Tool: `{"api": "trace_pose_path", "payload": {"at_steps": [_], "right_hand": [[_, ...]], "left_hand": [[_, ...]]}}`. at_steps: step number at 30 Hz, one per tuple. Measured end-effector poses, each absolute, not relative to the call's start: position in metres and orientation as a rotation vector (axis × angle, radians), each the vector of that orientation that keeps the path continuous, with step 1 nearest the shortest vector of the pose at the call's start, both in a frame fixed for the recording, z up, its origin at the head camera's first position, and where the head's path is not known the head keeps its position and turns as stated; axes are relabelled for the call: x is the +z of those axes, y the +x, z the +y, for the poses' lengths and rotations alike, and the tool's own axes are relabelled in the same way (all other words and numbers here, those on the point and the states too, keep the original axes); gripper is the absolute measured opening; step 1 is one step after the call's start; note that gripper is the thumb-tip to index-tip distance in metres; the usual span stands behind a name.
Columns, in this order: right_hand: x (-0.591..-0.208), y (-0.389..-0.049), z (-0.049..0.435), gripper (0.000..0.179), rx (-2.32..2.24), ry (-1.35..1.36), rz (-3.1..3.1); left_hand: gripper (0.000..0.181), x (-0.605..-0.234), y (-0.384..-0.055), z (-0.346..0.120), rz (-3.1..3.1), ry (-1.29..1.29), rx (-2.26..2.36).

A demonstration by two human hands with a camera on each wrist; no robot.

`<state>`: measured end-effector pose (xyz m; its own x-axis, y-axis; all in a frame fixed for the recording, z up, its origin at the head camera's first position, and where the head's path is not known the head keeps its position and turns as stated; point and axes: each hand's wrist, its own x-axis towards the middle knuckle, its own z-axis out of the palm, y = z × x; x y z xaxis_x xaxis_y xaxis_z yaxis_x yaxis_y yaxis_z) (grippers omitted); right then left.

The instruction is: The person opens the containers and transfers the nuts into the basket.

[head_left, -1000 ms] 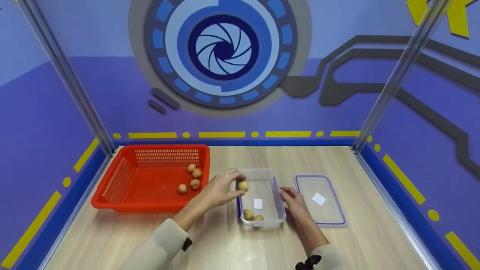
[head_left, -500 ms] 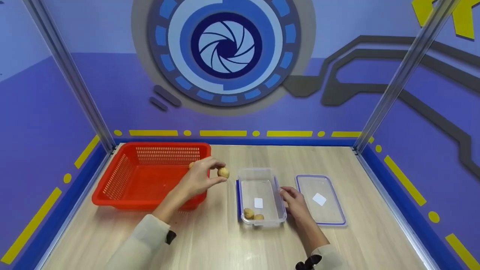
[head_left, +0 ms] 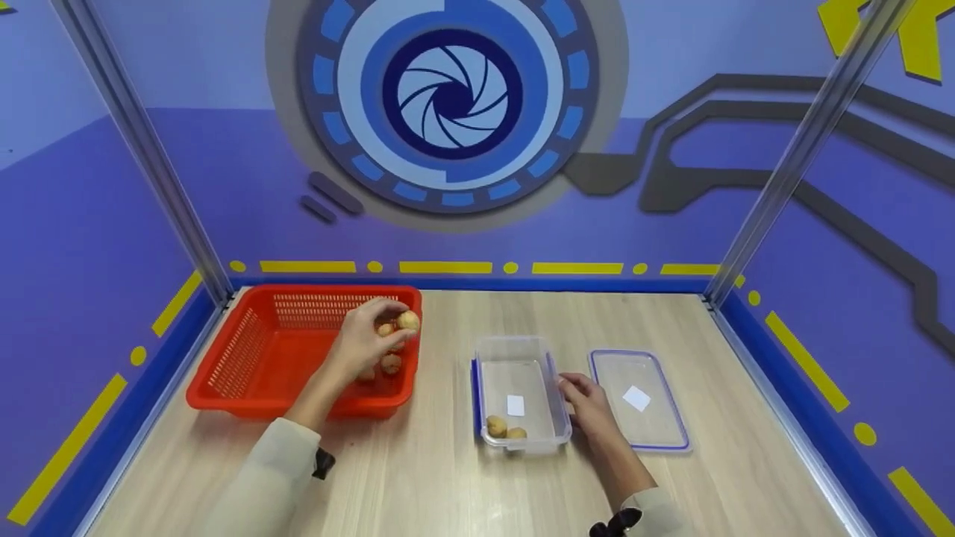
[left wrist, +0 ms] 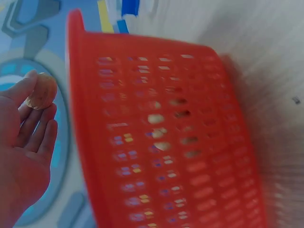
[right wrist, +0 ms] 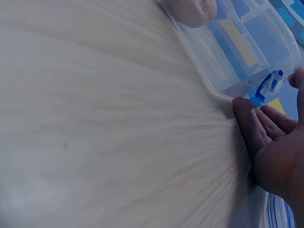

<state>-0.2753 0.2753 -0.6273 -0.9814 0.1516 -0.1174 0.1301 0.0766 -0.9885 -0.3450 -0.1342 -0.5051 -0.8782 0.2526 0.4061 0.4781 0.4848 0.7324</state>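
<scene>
In the head view my left hand (head_left: 363, 339) pinches a walnut (head_left: 408, 321) between thumb and fingertips, over the right part of the red basket (head_left: 257, 406). More walnuts (head_left: 391, 364) lie below it in the basket, partly covered by the hand. The left wrist view shows the held walnut (left wrist: 42, 91) beyond the basket's slotted wall (left wrist: 156, 128). My right hand (head_left: 593, 409) rests against the right side of a clear plastic container (head_left: 522, 373). Its fingers (right wrist: 247, 114) lie fairly straight beside the container's blue-lined clip (right wrist: 270, 84). Two walnuts (head_left: 497, 426) sit in the container's near end.
A clear lid (head_left: 656, 418) with a purple-blue seal lies flat on the wooden table (head_left: 440, 462), right of the container. Printed panels (head_left: 462, 239) and metal posts (head_left: 783, 164) enclose the table at the back and sides.
My left hand has carried its walnut leftward from above the container to above the red basket. The right hand, container and lid have stayed in place.
</scene>
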Motion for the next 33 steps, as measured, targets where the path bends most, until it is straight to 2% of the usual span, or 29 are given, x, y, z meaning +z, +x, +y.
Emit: {"api": "trace_pose_path", "payload": {"at_steps": [5,15,33], "right_hand": [[-0.630,-0.275,0.275,0.044,2.118,-0.321,-2.286],[-0.629,-0.277,0.275,0.043,2.149,-0.311,-2.244],[-0.628,-0.276,0.277,0.048,2.154,-0.300,-2.266]], "left_hand": [[0.044,-0.519,-0.351,-0.145,-2.480,-0.509,-1.412],[0.042,-0.535,-0.368,-0.158,-2.446,-0.328,-1.456],[0.041,-0.554,-0.377,-0.161,-2.581,-0.168,-1.424]]}}
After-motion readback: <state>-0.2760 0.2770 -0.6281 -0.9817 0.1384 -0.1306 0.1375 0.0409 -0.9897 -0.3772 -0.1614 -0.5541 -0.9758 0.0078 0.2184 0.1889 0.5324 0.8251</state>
